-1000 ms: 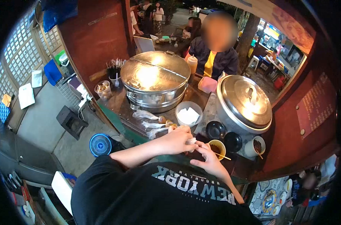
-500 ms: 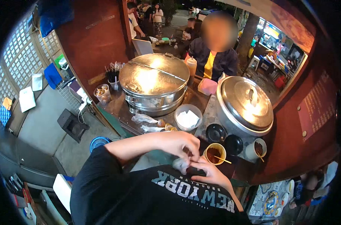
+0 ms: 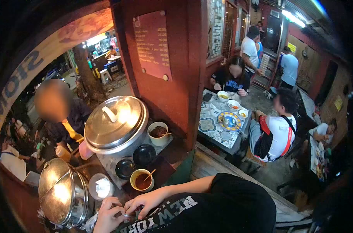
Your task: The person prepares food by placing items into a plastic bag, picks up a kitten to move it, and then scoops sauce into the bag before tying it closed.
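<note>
My left hand [image 3: 109, 216] is at the bottom of the view, its fingers bent and pinched. My right hand [image 3: 145, 202] reaches in from the right and meets it, fingertips together. Between them shows a sliver of a small plastic bag [image 3: 126, 215]; most of it is hidden by the fingers. Just beyond the right hand stands a yellow cup [image 3: 133, 181] of reddish-brown sauce with a stick leaning in it. Two black bowls [image 3: 125, 169] [image 3: 144, 155] sit behind the cup. A round tub [image 3: 92, 190] holding white paper is near the left hand.
A large lidded pot [image 3: 118, 124] and a round metal steamer [image 3: 54, 190] occupy the counter. A pale container [image 3: 158, 140] of dark chili stands by the red post [image 3: 196, 77]. A person [image 3: 67, 124] is across the counter. Diners sit around a patterned table [image 3: 213, 124] at right.
My view has swung to the right, so the counter sits further left and the dining area shows. Both hands are still together at the small plastic bag.
</note>
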The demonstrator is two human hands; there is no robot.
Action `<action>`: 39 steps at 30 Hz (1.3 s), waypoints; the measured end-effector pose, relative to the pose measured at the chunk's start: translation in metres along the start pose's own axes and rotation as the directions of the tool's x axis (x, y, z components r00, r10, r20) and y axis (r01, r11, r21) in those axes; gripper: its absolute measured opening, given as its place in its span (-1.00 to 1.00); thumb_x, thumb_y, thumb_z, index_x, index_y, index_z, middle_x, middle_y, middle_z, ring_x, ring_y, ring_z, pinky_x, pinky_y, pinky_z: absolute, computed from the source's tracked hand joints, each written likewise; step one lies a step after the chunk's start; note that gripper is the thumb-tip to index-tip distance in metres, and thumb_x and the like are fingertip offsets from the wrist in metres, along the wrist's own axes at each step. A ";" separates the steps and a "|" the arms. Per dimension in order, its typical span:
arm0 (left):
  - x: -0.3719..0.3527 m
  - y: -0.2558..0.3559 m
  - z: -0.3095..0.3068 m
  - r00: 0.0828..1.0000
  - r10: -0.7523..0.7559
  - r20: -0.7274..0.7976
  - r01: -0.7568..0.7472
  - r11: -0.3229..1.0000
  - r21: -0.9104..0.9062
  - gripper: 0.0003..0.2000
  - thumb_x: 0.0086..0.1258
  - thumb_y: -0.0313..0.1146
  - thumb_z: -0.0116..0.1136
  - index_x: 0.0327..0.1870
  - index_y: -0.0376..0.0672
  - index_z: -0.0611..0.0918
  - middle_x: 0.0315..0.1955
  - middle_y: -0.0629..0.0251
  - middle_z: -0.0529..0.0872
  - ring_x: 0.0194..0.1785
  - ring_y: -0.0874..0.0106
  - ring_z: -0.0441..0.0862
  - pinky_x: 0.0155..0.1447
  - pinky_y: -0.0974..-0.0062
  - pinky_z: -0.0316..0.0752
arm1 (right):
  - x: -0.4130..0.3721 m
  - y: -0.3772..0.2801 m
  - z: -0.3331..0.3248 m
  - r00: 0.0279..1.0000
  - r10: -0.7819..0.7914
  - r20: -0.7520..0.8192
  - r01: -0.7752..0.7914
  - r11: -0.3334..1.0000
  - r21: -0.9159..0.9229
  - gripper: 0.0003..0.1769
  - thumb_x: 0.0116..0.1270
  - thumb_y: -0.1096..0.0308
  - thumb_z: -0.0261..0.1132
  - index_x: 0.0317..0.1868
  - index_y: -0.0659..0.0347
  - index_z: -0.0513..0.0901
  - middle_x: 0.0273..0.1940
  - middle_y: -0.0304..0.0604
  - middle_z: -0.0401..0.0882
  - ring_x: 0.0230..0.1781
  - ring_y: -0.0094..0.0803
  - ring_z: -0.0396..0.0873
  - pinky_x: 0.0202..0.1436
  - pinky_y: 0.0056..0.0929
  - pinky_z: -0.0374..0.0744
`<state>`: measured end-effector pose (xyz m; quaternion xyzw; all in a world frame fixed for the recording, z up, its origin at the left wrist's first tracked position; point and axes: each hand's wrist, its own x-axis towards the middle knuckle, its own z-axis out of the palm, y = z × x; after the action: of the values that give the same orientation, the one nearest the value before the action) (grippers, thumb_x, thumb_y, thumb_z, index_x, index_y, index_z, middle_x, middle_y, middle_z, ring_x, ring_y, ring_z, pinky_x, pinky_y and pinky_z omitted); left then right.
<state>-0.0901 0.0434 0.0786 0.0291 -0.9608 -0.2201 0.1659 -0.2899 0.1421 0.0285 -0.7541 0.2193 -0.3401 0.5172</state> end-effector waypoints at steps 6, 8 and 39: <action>-0.006 -0.035 0.028 0.998 0.055 -0.028 -0.055 0.998 -0.022 -0.81 -0.11 -0.54 0.28 -0.47 -0.16 0.53 -0.28 0.21 0.56 -0.04 0.17 0.52 0.04 0.23 0.42 | -0.007 0.018 0.001 0.995 0.024 -0.092 -0.010 0.988 0.152 -0.42 0.28 0.14 0.26 0.20 0.33 0.41 0.19 -0.06 0.28 0.24 -0.27 0.24 0.30 -0.30 0.21; -0.007 -0.033 0.026 0.992 0.064 -0.104 -0.057 0.996 0.069 -0.78 -0.04 -0.48 0.29 -0.39 -0.17 0.48 -0.30 0.16 0.55 -0.08 0.12 0.52 -0.03 0.22 0.43 | -0.005 0.007 -0.003 0.992 0.071 -0.104 -0.062 0.994 0.095 -0.39 0.28 0.08 0.24 0.25 0.24 0.40 0.24 -0.10 0.23 0.19 -0.32 0.27 0.15 -0.42 0.33; -0.056 -0.024 0.016 0.946 -0.155 -0.284 0.184 0.980 0.080 -0.82 0.09 -0.27 0.26 -0.36 -0.11 0.56 -0.24 0.29 0.48 -0.08 0.25 0.46 -0.03 0.31 0.38 | 0.067 0.055 -0.011 0.908 0.361 -0.212 -0.249 0.873 0.419 -0.51 0.04 0.56 0.41 -0.17 0.12 0.25 -0.38 -0.31 0.49 -0.41 -0.58 0.48 -0.29 -0.69 0.45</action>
<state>-0.0433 0.0360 0.0374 0.1508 -0.9325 -0.1766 0.2768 -0.2518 0.0695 -0.0009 -0.5373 0.3377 -0.3940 0.6649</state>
